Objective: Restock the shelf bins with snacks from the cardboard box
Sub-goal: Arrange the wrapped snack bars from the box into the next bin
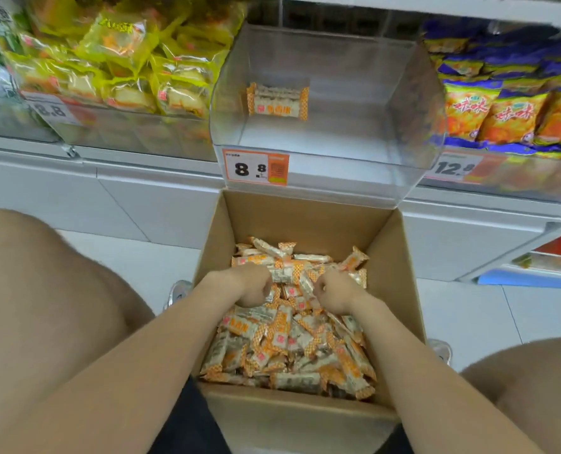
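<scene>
Fingers of the left hand and right hand curl down into the orange-and-white snack packets heaped in the cardboard box, gripping some. At twelve o'clock from the box, the clear shelf bin holds a single packet.

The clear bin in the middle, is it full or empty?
Almost empty: the clear bin holds just one snack pack near its back.
</scene>
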Demonstrator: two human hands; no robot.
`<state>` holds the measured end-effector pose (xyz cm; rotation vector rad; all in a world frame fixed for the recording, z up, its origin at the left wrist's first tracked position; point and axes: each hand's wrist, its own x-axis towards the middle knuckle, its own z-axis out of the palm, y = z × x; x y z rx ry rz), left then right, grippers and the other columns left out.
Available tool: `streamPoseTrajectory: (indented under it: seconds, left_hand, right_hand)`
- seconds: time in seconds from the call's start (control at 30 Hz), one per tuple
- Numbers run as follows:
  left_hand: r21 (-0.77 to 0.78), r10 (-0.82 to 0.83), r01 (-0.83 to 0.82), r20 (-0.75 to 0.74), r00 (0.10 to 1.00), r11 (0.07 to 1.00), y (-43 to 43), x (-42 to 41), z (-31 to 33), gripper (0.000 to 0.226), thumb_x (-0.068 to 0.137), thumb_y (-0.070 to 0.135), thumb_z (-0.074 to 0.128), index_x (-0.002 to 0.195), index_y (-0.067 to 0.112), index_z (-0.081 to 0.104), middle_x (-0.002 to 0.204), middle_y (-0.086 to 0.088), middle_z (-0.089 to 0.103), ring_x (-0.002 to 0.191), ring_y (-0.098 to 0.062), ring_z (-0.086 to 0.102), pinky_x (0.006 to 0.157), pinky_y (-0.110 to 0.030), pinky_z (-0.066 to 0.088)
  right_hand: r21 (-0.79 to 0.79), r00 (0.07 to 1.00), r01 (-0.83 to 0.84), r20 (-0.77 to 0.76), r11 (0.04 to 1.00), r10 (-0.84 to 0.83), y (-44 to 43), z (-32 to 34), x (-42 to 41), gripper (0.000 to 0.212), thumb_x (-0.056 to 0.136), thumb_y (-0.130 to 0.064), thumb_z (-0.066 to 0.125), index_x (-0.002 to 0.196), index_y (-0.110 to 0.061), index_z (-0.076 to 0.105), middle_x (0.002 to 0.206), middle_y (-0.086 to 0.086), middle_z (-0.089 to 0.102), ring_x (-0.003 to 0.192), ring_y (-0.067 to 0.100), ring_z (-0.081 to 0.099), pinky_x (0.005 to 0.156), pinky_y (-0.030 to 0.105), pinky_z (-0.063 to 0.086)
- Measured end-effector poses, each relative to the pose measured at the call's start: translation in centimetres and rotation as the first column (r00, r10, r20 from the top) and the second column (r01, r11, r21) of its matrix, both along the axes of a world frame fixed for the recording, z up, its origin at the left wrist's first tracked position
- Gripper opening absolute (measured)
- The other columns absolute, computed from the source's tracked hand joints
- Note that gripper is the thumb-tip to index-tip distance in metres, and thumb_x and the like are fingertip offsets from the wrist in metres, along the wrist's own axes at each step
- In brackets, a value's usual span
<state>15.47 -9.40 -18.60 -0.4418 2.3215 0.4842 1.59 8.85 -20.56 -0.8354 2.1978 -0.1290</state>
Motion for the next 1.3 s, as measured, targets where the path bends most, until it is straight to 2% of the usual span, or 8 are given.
streamPoseTrajectory:
  seconds: [0.23, 0.5, 0.63, 0.7, 0.93, 1.07, 1.17, 1.3]
  left_hand:
    - [-0.020, 0.097, -0.096, 0.112, 0.989, 0.995, 2.4, 1.5, -8.2, 0.067, 0.100, -0.006, 0.047, 0.157, 0.026, 0.031, 0.173, -0.006, 0.006, 0.152, -0.047, 0.025, 0.111, -0.057, 0.044]
    - [-0.049, 0.123, -0.126, -0.059, 0.991, 0.991, 2.9, 0.8, -9.5, 0.045, 0.095, 0.011, 0.068, 0.135, 0.019, 0.049, 0.132, -0.008, 0.052, 0.111, -0.030, 0.059, 0.092, -0.047, 0.056]
    - [0.142, 0.333, -0.312, -0.160, 0.929, 0.939, 2.3, 0.2, -7.3, 0.020, 0.098, 0.027, 0.067, 0.107, 0.016, 0.052, 0.104, -0.006, 0.062, 0.083, -0.028, 0.062, 0.070, -0.040, 0.050]
    - [0.273, 0.464, -0.408, -0.188, 0.866, 0.871, 1.6, -0.1, -5.4, 0.014, 0.099, 0.030, 0.067, 0.104, 0.018, 0.063, 0.115, -0.006, 0.068, 0.090, -0.026, 0.070, 0.075, -0.039, 0.057]
    - [0.565, 0.650, -0.506, -0.072, 0.757, 0.652, -0.1, 0.7, 3.2, 0.017, 0.106, 0.024, 0.058, 0.118, 0.016, 0.068, 0.116, -0.013, 0.065, 0.073, -0.021, 0.074, 0.060, -0.033, 0.057]
    - [0.556, 0.624, -0.466, -0.125, 0.772, 0.688, -0.4, 0.4, 8.8, 0.034, 0.104, 0.006, 0.040, 0.116, 0.007, 0.072, 0.101, -0.023, 0.077, 0.071, -0.021, 0.074, 0.055, -0.029, 0.052]
    - [0.461, 0.549, -0.431, -0.155, 0.821, 0.775, -1.1, 0.6, 12.0, 0.036, 0.101, 0.006, 0.038, 0.106, -0.003, 0.072, 0.103, -0.024, 0.076, 0.078, -0.025, 0.076, 0.064, -0.034, 0.053]
    - [0.423, 0.533, -0.422, -0.187, 0.825, 0.802, -1.4, 2.1, 15.4, 0.036, 0.098, 0.000, 0.037, 0.106, -0.010, 0.071, 0.089, -0.020, 0.071, 0.071, -0.021, 0.068, 0.064, -0.035, 0.050]
  right_hand:
    - [0.011, 0.935, 0.279, -0.232, 0.960, -0.269, 4.0, -5.1, 0.7, 0.037, 0.099, -0.013, 0.058, 0.135, -0.011, 0.048, 0.118, 0.015, 0.065, 0.105, 0.036, 0.066, 0.073, 0.041, 0.054]
    - [-0.117, 0.943, 0.329, 0.093, 0.937, -0.319, 3.1, -6.2, 0.4, 0.028, 0.093, -0.023, 0.076, 0.118, -0.016, 0.066, 0.090, -0.003, 0.065, 0.101, 0.025, 0.067, 0.094, 0.043, 0.058]
    - [-0.211, 0.756, 0.587, 0.489, 0.782, -0.436, 1.3, -3.1, 0.7, 0.047, 0.102, -0.019, 0.063, 0.148, -0.011, 0.056, 0.149, 0.002, 0.056, 0.132, 0.023, 0.055, 0.102, 0.028, 0.044]
    - [-0.239, 0.738, 0.599, 0.534, 0.764, -0.411, 0.8, -1.4, 0.5, 0.037, 0.102, -0.016, 0.062, 0.138, -0.011, 0.063, 0.137, -0.005, 0.058, 0.130, 0.017, 0.053, 0.100, 0.027, 0.038]
    - [-0.429, 0.830, 0.521, 0.458, 0.738, -0.319, -0.5, 4.9, 0.7, 0.039, 0.088, -0.010, 0.056, 0.055, -0.026, 0.042, 0.063, -0.009, 0.037, 0.065, 0.019, 0.034, 0.067, 0.034, 0.029]
    - [-0.555, 0.887, 0.445, 0.383, 0.703, -0.259, -1.7, 7.6, 1.4, 0.016, 0.083, -0.013, 0.074, 0.086, -0.020, 0.059, 0.077, 0.002, 0.066, 0.066, 0.018, 0.058, 0.064, 0.031, 0.048]
    - [-0.602, 0.951, 0.249, 0.302, 0.758, -0.073, -2.5, 9.5, 1.8, 0.068, 0.075, -0.010, 0.081, 0.127, -0.034, 0.046, 0.096, 0.009, 0.073, 0.070, 0.024, 0.071, 0.060, 0.035, 0.057]
    - [-0.695, 0.998, -0.060, -0.028, 0.716, 0.057, -3.7, 12.8, 2.8, 0.051, 0.076, -0.017, 0.073, 0.124, -0.035, 0.063, 0.113, -0.017, 0.068, 0.082, 0.016, 0.070, 0.073, 0.039, 0.059]
